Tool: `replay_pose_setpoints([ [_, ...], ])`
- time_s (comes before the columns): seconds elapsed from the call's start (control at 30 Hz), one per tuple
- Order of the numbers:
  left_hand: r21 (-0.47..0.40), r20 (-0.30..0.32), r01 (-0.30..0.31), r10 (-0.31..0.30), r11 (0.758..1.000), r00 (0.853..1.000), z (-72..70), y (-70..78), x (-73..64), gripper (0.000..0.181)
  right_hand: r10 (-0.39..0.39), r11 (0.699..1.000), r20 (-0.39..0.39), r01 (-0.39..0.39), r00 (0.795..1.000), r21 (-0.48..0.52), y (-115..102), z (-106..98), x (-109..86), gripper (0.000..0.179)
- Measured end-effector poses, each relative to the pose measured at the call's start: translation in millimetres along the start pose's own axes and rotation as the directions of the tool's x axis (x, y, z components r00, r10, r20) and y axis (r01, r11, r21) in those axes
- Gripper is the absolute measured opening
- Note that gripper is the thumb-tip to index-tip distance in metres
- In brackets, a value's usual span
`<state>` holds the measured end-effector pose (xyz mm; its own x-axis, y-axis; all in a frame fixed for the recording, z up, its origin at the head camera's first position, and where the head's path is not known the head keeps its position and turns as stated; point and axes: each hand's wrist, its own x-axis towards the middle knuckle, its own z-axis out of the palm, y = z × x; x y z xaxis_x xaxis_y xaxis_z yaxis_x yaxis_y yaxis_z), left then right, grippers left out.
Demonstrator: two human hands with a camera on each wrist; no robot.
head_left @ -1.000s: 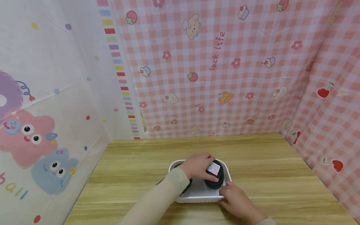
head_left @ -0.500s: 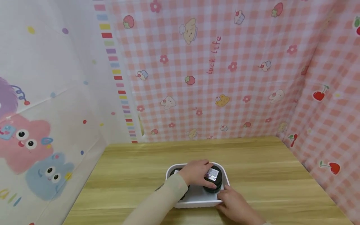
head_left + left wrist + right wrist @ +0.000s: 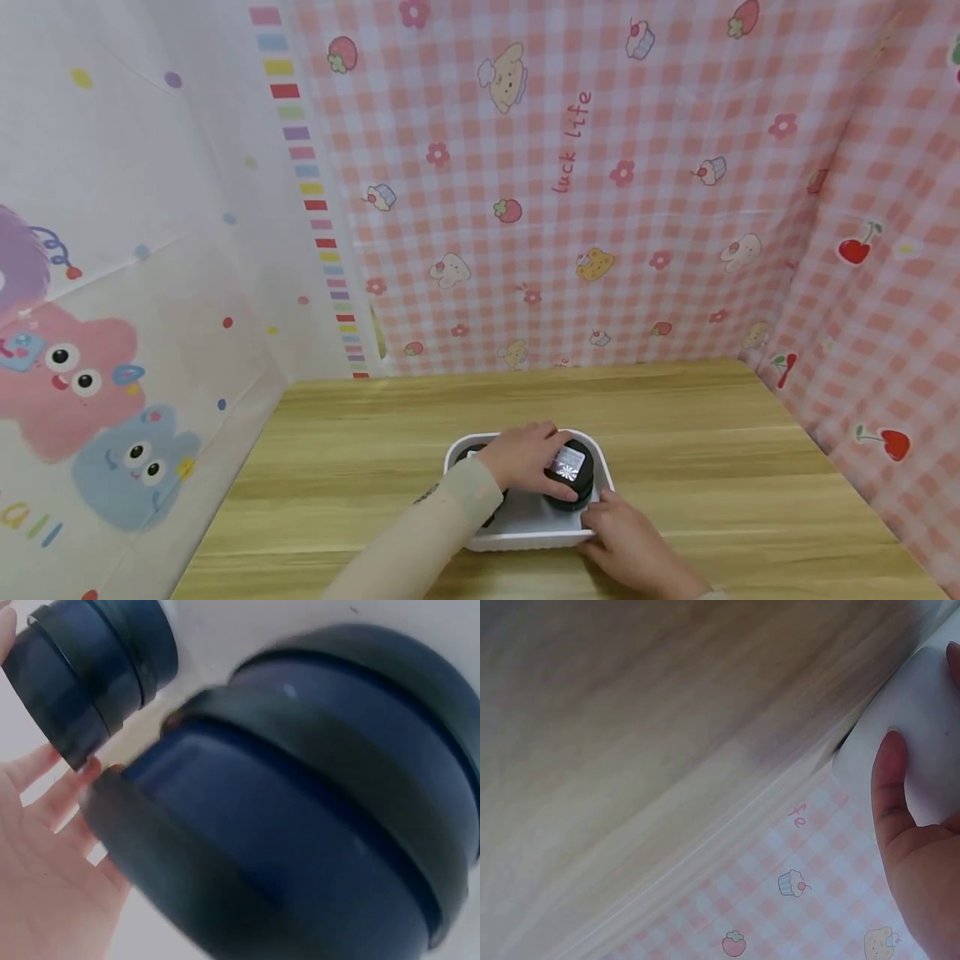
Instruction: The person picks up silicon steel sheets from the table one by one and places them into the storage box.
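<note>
A white bin [image 3: 528, 542] with rounded corners sits on the table. Inside its right part stands a dark blue cylinder [image 3: 574, 487] with black bands and a silvery label on its flat top. My left hand [image 3: 522, 458] reaches across from the left and grips this cylinder's top, thumb at the near side, fingers at the far side. A second, similar cylinder [image 3: 285, 817] looms large in the left wrist view; in the head view my left wrist hides most of it. My right hand [image 3: 626, 537] grips the bin's near right corner, its thumb [image 3: 891, 776] against the white outer wall.
The wood-grain table [image 3: 360, 433] extends around the bin on all sides. Behind it hangs a pink checked cloth [image 3: 480, 167], with another on the right. A white cloth [image 3: 187, 250] with cartoon figures covers the left side.
The head view has shifted slightly. A little more of the left cylinder's top shows beside my left wrist. Both hands keep their holds.
</note>
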<state>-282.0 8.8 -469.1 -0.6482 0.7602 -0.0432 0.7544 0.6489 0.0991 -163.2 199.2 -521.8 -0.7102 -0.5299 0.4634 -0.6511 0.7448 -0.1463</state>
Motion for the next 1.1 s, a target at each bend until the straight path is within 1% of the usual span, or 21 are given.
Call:
replay_pose_setpoints([
  [0.1,-0.016,0.012,0.015,-0.015,1.0,1.0,2.3,-3.9,-1.6,0.094,-0.001,1.0,-0.01,0.001,1.0,-0.003,1,2,0.1,0.031],
  [0.17,-0.031,0.006,0.026,-0.026,0.999,1.0,0.3,-4.5,-3.7,0.094,-0.005,1.0,-0.013,0.005,1.0,0.0,2,3,-0.4,0.032],
  [0.3,-0.046,-0.009,0.043,-0.043,0.998,0.999,-13.2,-1.9,-7.7,0.089,-0.014,1.0,-0.03,0.014,0.999,-0.001,7,4,-0.4,0.032],
  [0.43,-0.025,-0.027,0.049,-0.05,0.998,0.998,-28.0,0.9,-11.5,0.079,-0.007,1.0,-0.048,0.006,0.999,-0.014,12,3,-0.2,0.031],
  [0.5,-0.007,-0.041,0.05,-0.05,0.999,0.998,-31.8,0.4,-14.0,0.076,0.0,1.0,-0.052,-0.001,0.999,-0.016,14,1,-0.3,0.032],
  [0.6,0.022,-0.07,0.05,-0.048,0.999,0.996,-33.1,-1.5,-19.3,0.07,0.013,1.0,-0.05,-0.013,0.999,-0.012,15,-1,-0.9,0.032],
  [0.67,0.039,-0.094,0.044,-0.04,0.998,0.995,-33.5,-2.7,-24.6,0.066,0.031,1.0,-0.037,-0.031,0.999,-0.005,16,-2,-1.2,0.029],
  [0.77,0.062,-0.139,0.034,-0.025,0.997,0.99,-33.2,-4.3,-36.3,0.06,0.084,0.996,0.003,-0.084,0.996,0.027,15,-3,-0.6,0.023],
  [0.9,0.054,-0.193,0.035,-0.024,0.998,0.981,-30.9,-6.8,-54.3,0.054,0.146,0.987,0.051,-0.149,0.988,0.066,13,-6,0.6,0.023],
  [1.0,0.034,-0.232,0.057,-0.047,0.998,0.972,-29.0,-8.9,-66.1,0.052,0.154,0.986,0.045,-0.156,0.987,0.053,13,-10,1.2,0.022],
  [1.1,0.023,-0.258,0.097,-0.088,0.995,0.962,-25.7,-10.8,-76.9,0.053,0.167,0.986,0.013,-0.168,0.986,0.021,12,-15,1.8,0.018],
])
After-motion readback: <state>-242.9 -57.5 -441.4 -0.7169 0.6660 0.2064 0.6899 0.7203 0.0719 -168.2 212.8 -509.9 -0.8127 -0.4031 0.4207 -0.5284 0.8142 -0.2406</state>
